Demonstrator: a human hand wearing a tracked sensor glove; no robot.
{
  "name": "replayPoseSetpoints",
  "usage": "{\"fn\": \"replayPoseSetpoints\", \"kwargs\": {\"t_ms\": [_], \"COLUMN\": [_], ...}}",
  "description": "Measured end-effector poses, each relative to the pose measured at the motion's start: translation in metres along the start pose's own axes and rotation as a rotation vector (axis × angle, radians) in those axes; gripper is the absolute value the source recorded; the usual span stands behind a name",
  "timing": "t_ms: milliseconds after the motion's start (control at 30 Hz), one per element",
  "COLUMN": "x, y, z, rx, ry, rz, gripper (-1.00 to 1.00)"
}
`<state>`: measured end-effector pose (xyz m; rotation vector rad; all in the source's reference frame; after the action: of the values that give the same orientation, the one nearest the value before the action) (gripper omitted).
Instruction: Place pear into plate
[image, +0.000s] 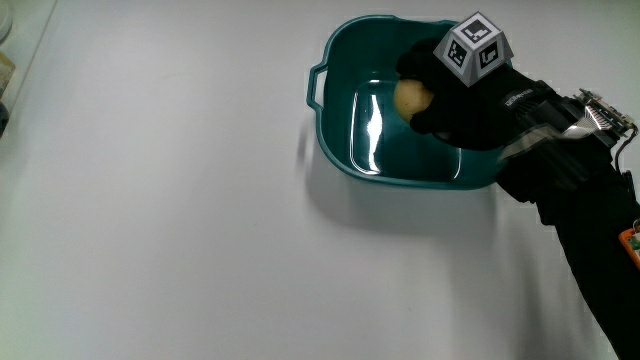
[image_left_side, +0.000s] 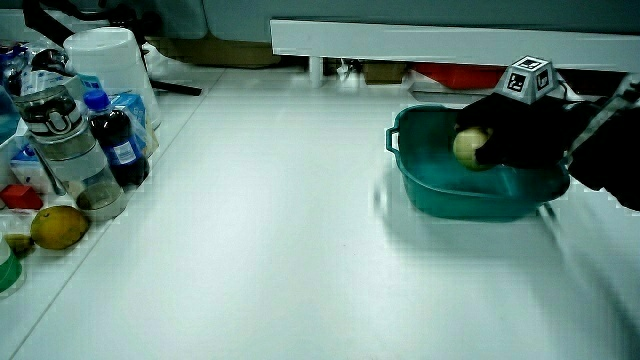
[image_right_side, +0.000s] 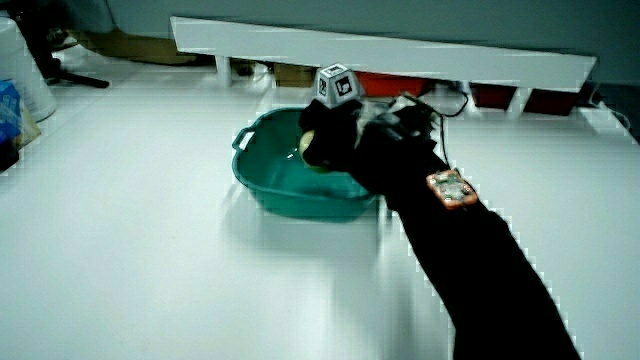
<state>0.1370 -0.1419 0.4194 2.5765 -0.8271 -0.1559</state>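
Observation:
A teal plate (image: 335, 140) with small handles, deep like a basin, stands on the white table; both side views show it too (image_left_side: 420, 190) (image_right_side: 265, 185). The black-gloved hand (image: 470, 100), with a patterned cube (image: 473, 48) on its back, hovers over the plate's inside. Its fingers are curled around a yellowish pear (image: 411, 97), held just above the plate's floor. The pear (image_left_side: 470, 146) shows in both side views, partly covered by the fingers (image_right_side: 312, 148).
Beside the table's edge in a side view stand bottles (image_left_side: 118, 140), a glass jar (image_left_side: 60, 150), a white container (image_left_side: 105, 60) and a yellow fruit (image_left_side: 58, 226). A low white partition (image_left_side: 450, 40) runs along the table's end.

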Motion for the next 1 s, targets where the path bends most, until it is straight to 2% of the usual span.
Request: {"fn": "replayPoseSetpoints", "kwargs": {"t_ms": [400,500,600,633,733,767,967,1000], "x": [-0.003,-0.006,-0.009,-0.013,-0.016,-0.018,-0.019,-0.021], "y": [0.008,0.008,0.011,0.009,0.012,0.012,0.017,0.016], "z": [-0.022,-0.020,-0.023,-0.020,-0.024,-0.026,-0.037,-0.034], "rx": [-0.047,-0.037,-0.051,-0.038,-0.045,-0.060,-0.089,-0.079], "ry": [0.024,0.022,0.022,0.022,0.009,0.023,0.010,0.009], "rz": [-0.005,-0.004,0.003,0.003,0.007,0.017,0.008,0.012], "gripper": [0.00,0.00,0.00,0.00,0.00,0.00,0.00,0.00]}}
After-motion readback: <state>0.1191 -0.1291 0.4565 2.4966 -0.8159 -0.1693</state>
